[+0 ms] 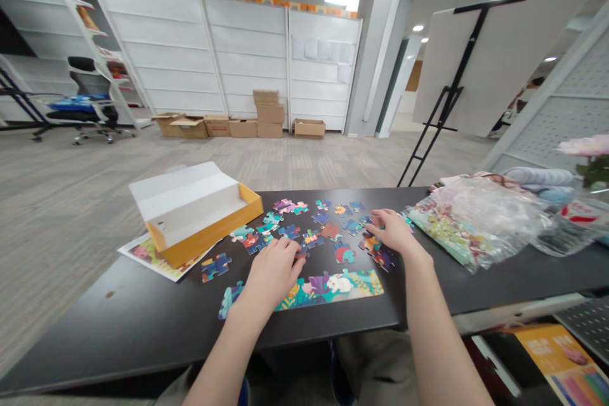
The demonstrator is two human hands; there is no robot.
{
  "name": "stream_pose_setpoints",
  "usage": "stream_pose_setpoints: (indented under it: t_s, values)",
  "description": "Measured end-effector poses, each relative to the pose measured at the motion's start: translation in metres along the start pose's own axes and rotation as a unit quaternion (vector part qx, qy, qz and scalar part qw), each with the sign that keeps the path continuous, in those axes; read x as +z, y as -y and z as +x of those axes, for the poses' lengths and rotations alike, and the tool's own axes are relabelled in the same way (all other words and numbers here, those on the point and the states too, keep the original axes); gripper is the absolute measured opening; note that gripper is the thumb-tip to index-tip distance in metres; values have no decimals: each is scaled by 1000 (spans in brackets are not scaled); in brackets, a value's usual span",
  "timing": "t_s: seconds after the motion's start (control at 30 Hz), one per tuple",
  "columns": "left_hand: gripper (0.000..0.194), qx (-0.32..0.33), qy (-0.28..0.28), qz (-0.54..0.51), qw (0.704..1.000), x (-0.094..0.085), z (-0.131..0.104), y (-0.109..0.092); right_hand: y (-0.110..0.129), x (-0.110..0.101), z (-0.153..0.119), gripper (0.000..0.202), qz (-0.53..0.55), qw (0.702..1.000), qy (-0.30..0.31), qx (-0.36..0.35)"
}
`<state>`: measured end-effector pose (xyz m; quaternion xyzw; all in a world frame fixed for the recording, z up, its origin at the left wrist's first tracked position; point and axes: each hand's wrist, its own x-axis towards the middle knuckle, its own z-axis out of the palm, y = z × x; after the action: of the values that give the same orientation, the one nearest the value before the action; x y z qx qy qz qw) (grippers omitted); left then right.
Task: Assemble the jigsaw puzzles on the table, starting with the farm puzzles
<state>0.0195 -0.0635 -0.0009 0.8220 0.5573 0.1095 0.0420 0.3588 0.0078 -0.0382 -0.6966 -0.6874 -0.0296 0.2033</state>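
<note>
Loose jigsaw pieces (330,231) in blue, red, teal and purple lie scattered on the black table between my hands. My left hand (280,266) rests palm down with its fingers lying over a dark blue piece at the near left of the scatter. My right hand (391,229) reaches in at the right side, fingers stretched out over pieces there; what lies under them is partly hidden. Closer to me is a joined puzzle strip (340,285) with a white rabbit and yellow leaves. My left forearm and hand cover part of its left portion.
An open yellow box (204,235) with a white lid stands at the left on a printed sheet (143,257). A two-piece cluster (216,266) lies near it. Plastic-wrapped packages (476,222) occupy the table's right side. Below right is an orange box (561,355).
</note>
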Motion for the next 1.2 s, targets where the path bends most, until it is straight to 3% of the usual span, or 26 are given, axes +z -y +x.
stream_pose_setpoints:
  t_s: [0.13,0.4,0.63,1.2]
  values:
    - [19,1,1,3,1000,1,0,0,2,3,4,34,-5,1000,28,0]
    - [20,9,5,1,1000,-2,0,-4,0,-9,8,21,5,999,43,29]
    - [21,16,1,-10,1000,-7,-2,-1,-4,-14,30,18,-24,995,88,27]
    - [20,3,0,-17,1000,-6,1,5,-9,-7,26,18,56,997,60,1]
